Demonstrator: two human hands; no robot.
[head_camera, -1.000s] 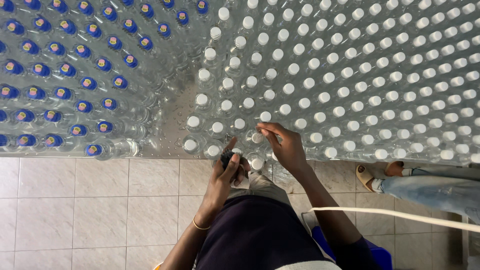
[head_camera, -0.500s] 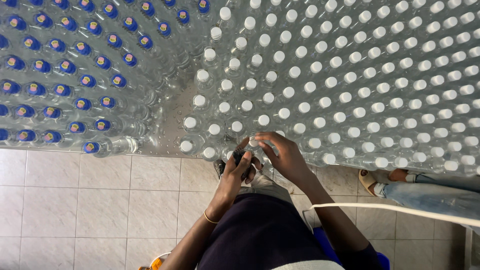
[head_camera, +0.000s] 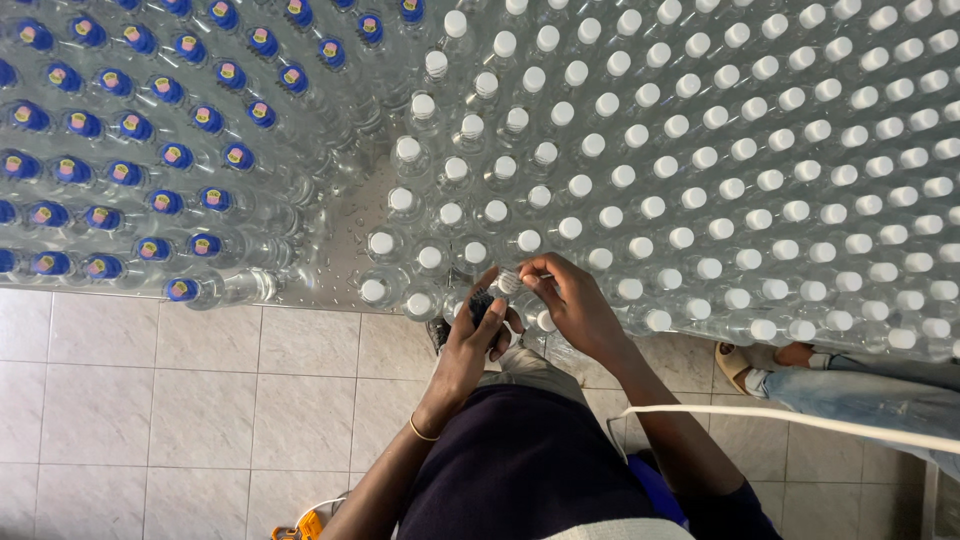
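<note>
white-capped bottle (head_camera: 507, 283) pinched by right hand (head_camera: 580, 305), left hand (head_camera: 475, 340) curled around a dark object (head_camera: 481, 303)

The left hand (head_camera: 470, 340) and right hand (head_camera: 575, 300) meet on a white-capped bottle (head_camera: 508, 283) beside massed blue-capped bottles (head_camera: 150, 150).

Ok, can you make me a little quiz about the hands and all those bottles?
1. True or false: both hands are at one bottle with a white cap.
2. What colour are the caps on the bottles at the far left? A red, B blue, C green.
3. What does the left hand wear at its wrist?

Key
1. True: the right hand pinches at the cap, and the left hand is beside it.
2. B.
3. A thin gold-coloured bangle.
</note>
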